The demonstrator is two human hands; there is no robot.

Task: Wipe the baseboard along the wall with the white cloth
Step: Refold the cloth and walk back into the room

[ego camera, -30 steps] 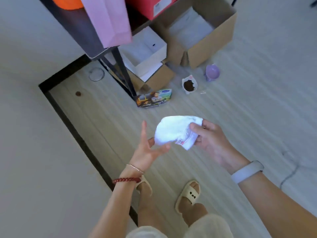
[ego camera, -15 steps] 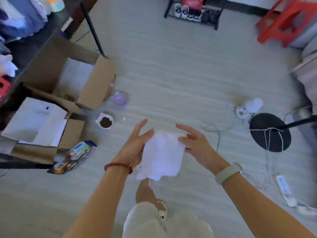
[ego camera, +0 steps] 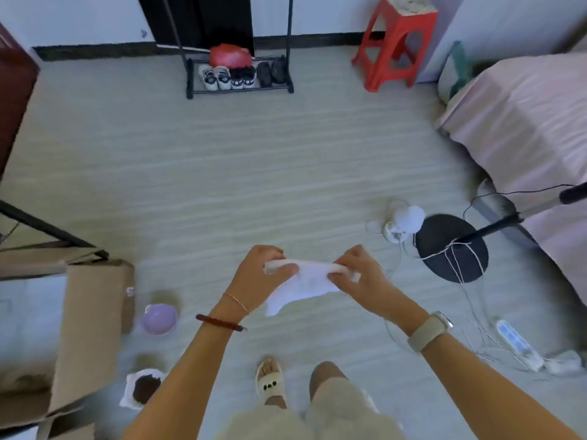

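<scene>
I hold the white cloth (ego camera: 305,285) stretched between both hands at waist height above the floor. My left hand (ego camera: 259,274) grips its left end and my right hand (ego camera: 359,274) pinches its right end, while the lower part of the cloth hangs down between them. A dark baseboard (ego camera: 95,52) runs along the far white wall at the top of the view, several steps away from me.
A black shoe rack (ego camera: 238,77) with shoes and a red stool (ego camera: 394,46) stand against the far wall. A bed (ego camera: 524,128) is at right, with a fan base (ego camera: 451,249), cables and a power strip (ego camera: 514,338) nearby. Cardboard boxes (ego camera: 85,328) and a purple bowl (ego camera: 158,319) sit at left.
My view has swung from the near wall and boxes toward the far wall. Both hands now grip the cloth ends and pull it out wide; earlier it was bunched in the right hand.
</scene>
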